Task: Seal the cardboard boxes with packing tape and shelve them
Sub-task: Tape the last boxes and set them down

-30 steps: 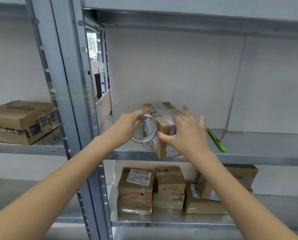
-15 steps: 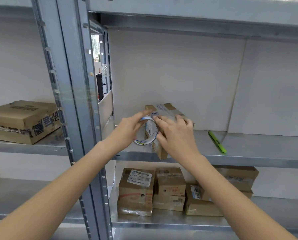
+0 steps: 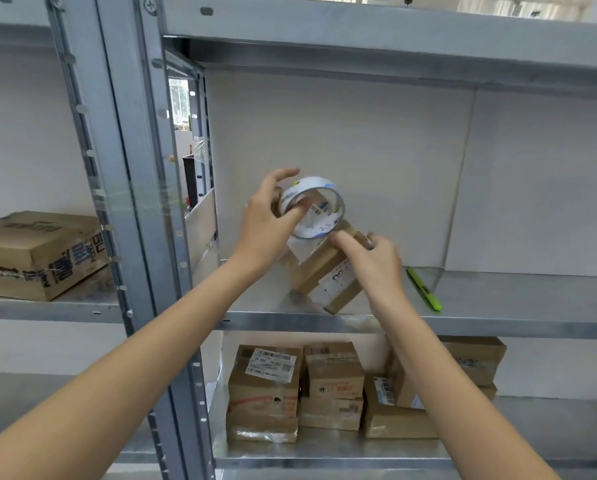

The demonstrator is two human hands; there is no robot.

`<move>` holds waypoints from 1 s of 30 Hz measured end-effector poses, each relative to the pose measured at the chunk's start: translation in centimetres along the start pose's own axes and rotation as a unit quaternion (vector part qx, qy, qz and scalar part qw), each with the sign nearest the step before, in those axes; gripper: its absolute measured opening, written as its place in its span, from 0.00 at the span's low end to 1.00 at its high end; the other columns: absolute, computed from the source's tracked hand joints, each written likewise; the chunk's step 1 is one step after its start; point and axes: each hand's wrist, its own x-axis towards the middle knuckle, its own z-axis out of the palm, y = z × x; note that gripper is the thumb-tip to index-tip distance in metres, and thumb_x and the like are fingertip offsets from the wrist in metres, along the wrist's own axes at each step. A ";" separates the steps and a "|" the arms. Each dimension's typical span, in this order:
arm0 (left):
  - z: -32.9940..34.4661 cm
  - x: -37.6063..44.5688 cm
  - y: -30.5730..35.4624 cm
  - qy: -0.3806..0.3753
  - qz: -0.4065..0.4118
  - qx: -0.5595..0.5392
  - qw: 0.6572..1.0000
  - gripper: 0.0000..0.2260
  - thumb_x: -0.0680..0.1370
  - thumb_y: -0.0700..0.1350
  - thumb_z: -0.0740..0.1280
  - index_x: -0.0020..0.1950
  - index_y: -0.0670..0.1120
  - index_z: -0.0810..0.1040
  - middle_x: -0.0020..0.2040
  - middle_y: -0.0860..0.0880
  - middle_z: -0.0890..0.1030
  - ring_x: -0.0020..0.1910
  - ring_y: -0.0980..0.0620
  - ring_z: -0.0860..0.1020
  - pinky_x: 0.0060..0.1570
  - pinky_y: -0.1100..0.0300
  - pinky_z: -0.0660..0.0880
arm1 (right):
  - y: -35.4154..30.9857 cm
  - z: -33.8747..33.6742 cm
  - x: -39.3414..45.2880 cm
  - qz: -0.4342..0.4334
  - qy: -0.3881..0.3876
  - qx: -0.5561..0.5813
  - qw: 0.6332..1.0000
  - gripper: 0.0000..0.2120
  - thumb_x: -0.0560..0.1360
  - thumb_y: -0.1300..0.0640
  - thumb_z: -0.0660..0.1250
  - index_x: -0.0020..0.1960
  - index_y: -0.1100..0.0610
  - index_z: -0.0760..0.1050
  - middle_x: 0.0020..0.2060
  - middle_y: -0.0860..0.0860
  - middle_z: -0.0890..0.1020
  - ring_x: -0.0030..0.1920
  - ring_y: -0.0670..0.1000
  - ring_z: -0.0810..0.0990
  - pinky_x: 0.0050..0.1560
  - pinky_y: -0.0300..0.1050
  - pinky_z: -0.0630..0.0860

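Box lies tilted, long axis toward front-right; right hand grips it, left hand grips tape roll.

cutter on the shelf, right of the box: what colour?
Bright green cutter, with a small dark mark; head view, the only one.

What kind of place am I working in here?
Likely a stockroom or parcel storage area: bare metal shelving, labelled cardboard parcels stacked below, and a tape roll in use on a box.
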 end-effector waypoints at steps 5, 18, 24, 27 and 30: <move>3.7 1.5 -0.8 -0.094 -0.030 -0.002 0.995 0.03 0.80 0.39 0.65 0.52 0.45 0.76 0.39 0.52 0.78 0.36 0.58 0.76 0.42 0.55 0.76 | 2.2 -0.4 -0.1 0.143 -0.027 0.161 0.976 0.22 0.68 0.43 0.73 0.51 0.60 0.78 0.43 0.55 0.85 0.43 0.52 0.83 0.37 0.43 0.75; 8.0 1.4 -2.5 -0.186 -0.062 0.045 0.980 0.06 0.82 0.46 0.62 0.56 0.45 0.73 0.38 0.52 0.76 0.36 0.56 0.77 0.46 0.58 0.74 | 4.2 -1.0 -0.4 -0.047 -0.045 -0.249 0.966 0.70 0.57 0.28 0.73 0.78 0.59 0.34 0.79 0.55 0.44 0.78 0.55 0.45 0.77 0.57 0.50; 7.8 1.4 -2.7 -0.194 -0.069 0.039 0.978 0.09 0.83 0.45 0.61 0.58 0.41 0.73 0.39 0.52 0.76 0.36 0.57 0.77 0.47 0.57 0.75 | 4.0 1.6 -1.0 -0.088 0.058 -0.268 0.958 0.71 0.58 0.30 0.75 0.77 0.65 0.36 0.78 0.59 0.48 0.77 0.59 0.48 0.75 0.55 0.53; 7.8 1.5 -2.8 -0.182 -0.061 0.067 0.979 0.08 0.83 0.43 0.61 0.59 0.42 0.73 0.37 0.53 0.76 0.35 0.57 0.77 0.40 0.63 0.72 | 4.5 1.8 -0.9 -0.099 0.074 -0.261 0.957 0.69 0.58 0.32 0.76 0.78 0.65 0.38 0.75 0.59 0.55 0.74 0.58 0.54 0.72 0.50 0.59; 8.0 1.2 -2.1 -0.178 -0.033 0.103 0.978 0.13 0.83 0.43 0.59 0.67 0.42 0.70 0.39 0.50 0.77 0.36 0.53 0.77 0.36 0.67 0.70 | 4.7 1.6 -0.7 -0.106 0.066 -0.255 0.959 0.69 0.58 0.33 0.76 0.78 0.65 0.39 0.74 0.58 0.57 0.74 0.58 0.55 0.71 0.50 0.60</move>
